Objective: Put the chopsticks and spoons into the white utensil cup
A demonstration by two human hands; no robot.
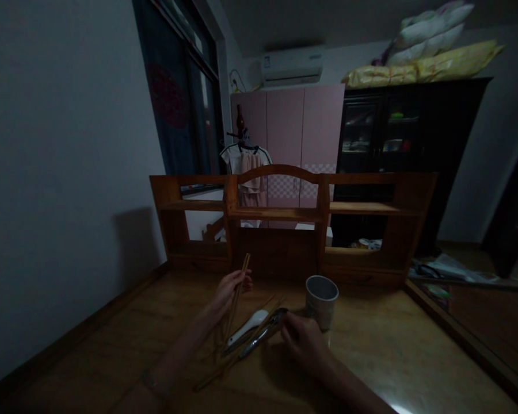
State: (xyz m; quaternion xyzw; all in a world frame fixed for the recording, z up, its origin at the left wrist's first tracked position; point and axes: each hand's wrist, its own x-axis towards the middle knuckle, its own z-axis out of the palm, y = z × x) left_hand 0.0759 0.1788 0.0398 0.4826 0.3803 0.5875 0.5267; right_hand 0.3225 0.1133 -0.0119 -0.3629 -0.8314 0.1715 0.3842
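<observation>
My left hand is closed around a pair of wooden chopsticks, held slanting with their upper ends above the fingers. Below, on the wooden table, lies a loose pile: a white soup spoon, a shiny metal spoon and several more chopsticks. At the upper end of the pile, my right hand has its fingers curled together against the dark bowl of the metal spoon. Whether it grips the spoon or something else there is hidden. A grey metal cup stands upright just beyond my right hand.
A wooden shelf unit runs along the table's far edge. The white wall borders the left side, and a raised wooden edge the right. Behind are a pink wardrobe and a dark cabinet.
</observation>
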